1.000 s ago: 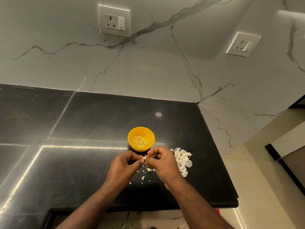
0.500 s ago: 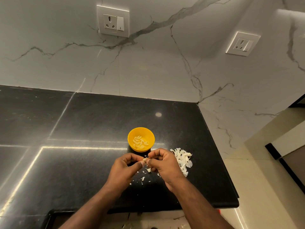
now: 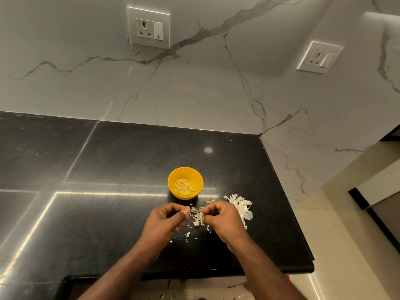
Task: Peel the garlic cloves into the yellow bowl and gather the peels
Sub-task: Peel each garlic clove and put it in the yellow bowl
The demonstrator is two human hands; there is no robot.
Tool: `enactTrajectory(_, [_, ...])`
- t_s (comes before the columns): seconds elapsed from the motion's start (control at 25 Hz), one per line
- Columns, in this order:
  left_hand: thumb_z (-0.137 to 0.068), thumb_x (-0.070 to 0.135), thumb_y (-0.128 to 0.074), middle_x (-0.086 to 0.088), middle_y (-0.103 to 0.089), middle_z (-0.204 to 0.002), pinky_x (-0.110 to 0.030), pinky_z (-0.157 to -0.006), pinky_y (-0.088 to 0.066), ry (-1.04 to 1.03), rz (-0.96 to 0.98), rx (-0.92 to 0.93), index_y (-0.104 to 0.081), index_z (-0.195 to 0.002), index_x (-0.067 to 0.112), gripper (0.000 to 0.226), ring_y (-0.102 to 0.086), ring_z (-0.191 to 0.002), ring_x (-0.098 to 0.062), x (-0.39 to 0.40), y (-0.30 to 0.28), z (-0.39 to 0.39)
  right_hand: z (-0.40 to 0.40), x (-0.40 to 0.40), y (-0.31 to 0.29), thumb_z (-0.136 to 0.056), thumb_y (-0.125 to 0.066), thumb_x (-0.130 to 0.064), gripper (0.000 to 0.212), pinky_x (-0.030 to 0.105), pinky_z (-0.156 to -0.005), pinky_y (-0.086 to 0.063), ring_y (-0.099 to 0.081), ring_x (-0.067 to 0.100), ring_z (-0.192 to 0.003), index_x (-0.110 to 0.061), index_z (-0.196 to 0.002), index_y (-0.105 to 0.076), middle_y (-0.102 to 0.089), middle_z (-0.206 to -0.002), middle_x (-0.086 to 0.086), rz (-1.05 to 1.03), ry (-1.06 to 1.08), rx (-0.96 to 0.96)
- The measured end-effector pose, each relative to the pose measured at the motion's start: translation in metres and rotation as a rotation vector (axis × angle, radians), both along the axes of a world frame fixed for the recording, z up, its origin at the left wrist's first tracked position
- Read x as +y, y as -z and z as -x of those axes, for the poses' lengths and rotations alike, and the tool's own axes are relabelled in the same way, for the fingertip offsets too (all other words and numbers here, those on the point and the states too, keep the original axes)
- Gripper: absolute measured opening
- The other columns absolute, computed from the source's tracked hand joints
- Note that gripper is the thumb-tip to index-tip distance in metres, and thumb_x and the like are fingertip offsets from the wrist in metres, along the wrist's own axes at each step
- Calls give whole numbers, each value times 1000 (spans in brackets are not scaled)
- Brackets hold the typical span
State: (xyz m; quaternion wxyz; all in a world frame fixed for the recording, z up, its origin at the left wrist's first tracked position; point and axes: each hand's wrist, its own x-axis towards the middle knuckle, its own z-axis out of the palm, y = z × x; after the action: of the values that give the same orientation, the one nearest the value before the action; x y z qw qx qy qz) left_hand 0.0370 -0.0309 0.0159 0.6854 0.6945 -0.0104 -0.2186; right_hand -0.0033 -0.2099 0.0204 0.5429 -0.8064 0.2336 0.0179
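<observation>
Pinching garlic clove (image 3: 188, 208), hands (image 3: 195, 219) near counter edge (image 3: 216, 270).

The bowl (image 3: 185, 182) is bright yellow, and the peeled cloves (image 3: 184, 187) in it are pale cream. The peels (image 3: 239, 207) heaped to its right are white with faint tan edges. The counter (image 3: 108, 169) is glossy black, finely speckled, crossed by thin bright streaks of reflected light. The wall (image 3: 194, 83) is white marble with grey veins branching across it. Both sockets (image 3: 148, 28) are plain off-white
</observation>
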Motion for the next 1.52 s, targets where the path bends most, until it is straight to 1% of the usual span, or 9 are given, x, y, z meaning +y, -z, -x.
enactTrajectory(0.16, [-89,14,-73,-8,-75,-80,-25,-62,-49,23,-63,-40,-76,-90,14,3,-63,-66,-8,1,-1,-1,0,-2,-2,-84,-63,-1,23,31,-71,-56,-67,8,-74,-21,-80,-74,-75,-80,-3,45,1,-2])
enactTrajectory(0.28, [-88,15,-75,-4,-75,-79,-26,-63,-49,36,-105,-82,-77,-89,17,3,-64,-66,-8,2,0,-1,-2,1,-6,-87,-70,-13,11,27,-71,-55,-65,3,-71,-23,-90,-74,-74,-81,-3,12,1,-53])
enactTrajectory(0.44, [-87,16,-77,2,-75,-75,-26,-62,-50,37,-188,-136,-76,-86,21,5,-62,-63,-7,1,-2,-1,-2,9,-14,-88,-66,-2,21,24,-74,-55,-70,10,-78,-18,-98,-73,-76,-88,5,-96,-62,-120])
enactTrajectory(0.6, [-85,18,-77,7,-75,-77,-33,-65,-51,60,-246,-177,-74,-86,26,8,-65,-67,-10,2,-3,-1,-2,14,-14,-83,-74,-8,20,34,-78,-61,-72,13,-81,-17,-101,-74,-76,-85,1,-43,-141,-144])
enactTrajectory(0.88, [-86,18,-78,9,-76,-82,-31,-73,-55,57,-228,-206,-75,-89,25,8,-70,-76,-6,3,-7,2,-1,17,-10,-79,-75,-12,16,43,-80,-60,-71,15,-79,-22,-92,-73,-75,-83,0,3,-129,-158])
enactTrajectory(1.16, [-86,20,-78,11,-77,-81,-28,-70,-55,35,-248,-249,-77,-87,27,8,-72,-77,-5,3,-8,4,2,28,-13,-80,-69,-13,13,25,-66,-54,-64,3,-71,-25,-84,-69,-70,-77,-6,178,-131,-201])
enactTrajectory(1.28, [-86,19,-78,9,-77,-81,-25,-69,-54,35,-227,-244,-77,-87,26,7,-71,-77,-6,3,-9,4,1,28,-12,-80,-69,-13,13,24,-61,-50,-60,2,-65,-25,-81,-67,-69,-74,-7,181,-124,-216])
enactTrajectory(1.44, [-85,18,-78,6,-76,-78,-25,-66,-51,-1,-206,-206,-76,-86,24,6,-68,-70,-5,3,-9,2,-1,21,-11,-79,-73,-10,14,36,-75,-58,-67,8,-75,-22,-86,-70,-73,-81,-4,83,-97,-212])
enactTrajectory(1.52, [-86,19,-78,5,-76,-79,-26,-67,-52,-3,-211,-204,-76,-86,24,5,-69,-71,-6,3,-8,2,0,21,-12,-80,-74,-8,17,36,-79,-59,-69,9,-79,-21,-90,-70,-74,-84,-4,54,-127,-219])
